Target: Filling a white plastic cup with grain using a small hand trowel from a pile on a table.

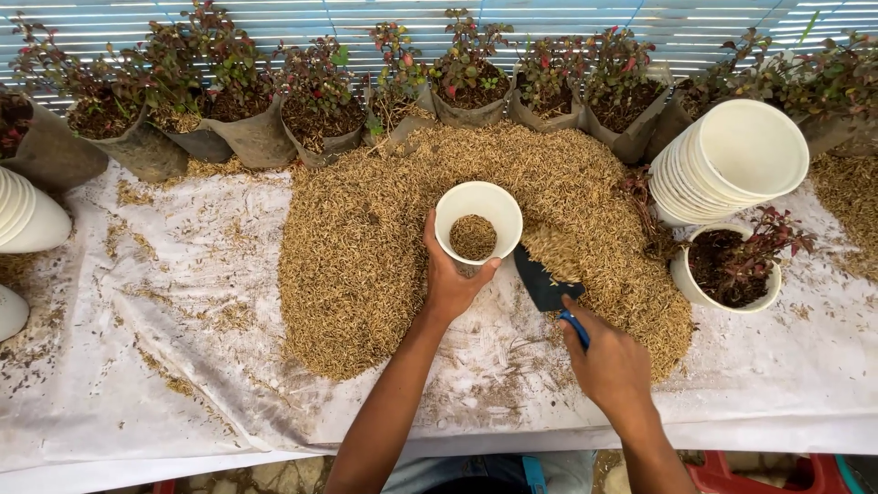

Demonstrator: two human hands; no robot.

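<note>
Head view is showing the left hand point(448, 279) gripping a white pot point(477, 222) tilted over the husk pile point(366, 247) on the bench point(137, 366); only a little husk is lying inside, so most filling is remaining. Rightward, the right hand point(608, 366) is clamping a blue-handled trowel point(546, 274), loaded, beside the rim.

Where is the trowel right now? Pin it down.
In the head view, the trowel is right of centre, held by the right hand, its husk-loaded blade beside the white pot.
</note>
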